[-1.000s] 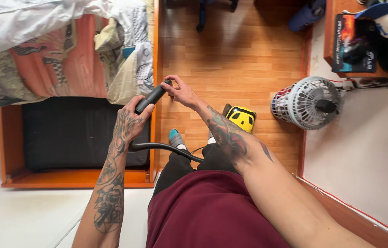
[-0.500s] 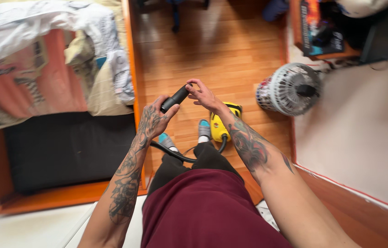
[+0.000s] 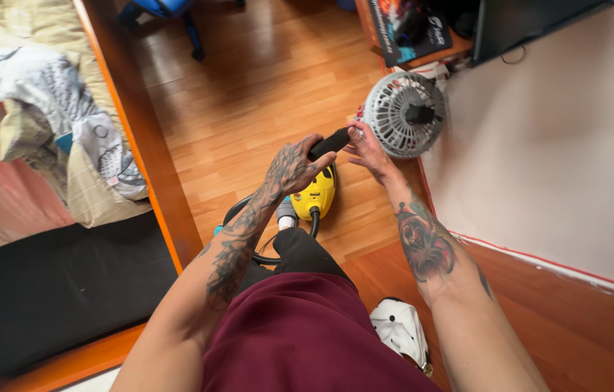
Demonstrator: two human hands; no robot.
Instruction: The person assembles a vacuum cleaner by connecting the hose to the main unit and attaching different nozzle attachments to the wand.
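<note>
Looking down from the head cam, the biggest thing is the bed [image 3: 38, 145] filling the left side of the frame, rumpled bedding on top and an orange wooden frame. The wood floor [image 3: 249, 87] runs up the middle, and a pale wall [image 3: 561, 145] takes the right side. A small white fan [image 3: 404, 114] sits on the floor at upper right, just beside the wall, with a white shoe [image 3: 401, 330] down near the bottom centre.

The yellow canister cleaner [image 3: 315, 194] sits on the floor at centre frame, right by the person's feet, its black hose [image 3: 249, 218] looping off to the left.

The black handle [image 3: 329, 143] is held up above the canister. The left hand [image 3: 291, 168] has its fingers wrapped around the lower part, a firm hold. The right hand [image 3: 367, 149] pinches the upper tip with its fingertips, lightly closed on it.

My read: they're at the stage of fiddling with the handle end, twisting or fitting something there. The next move looks like it needs the left hand to brace steady while the right turns or pushes at the tip.
</note>
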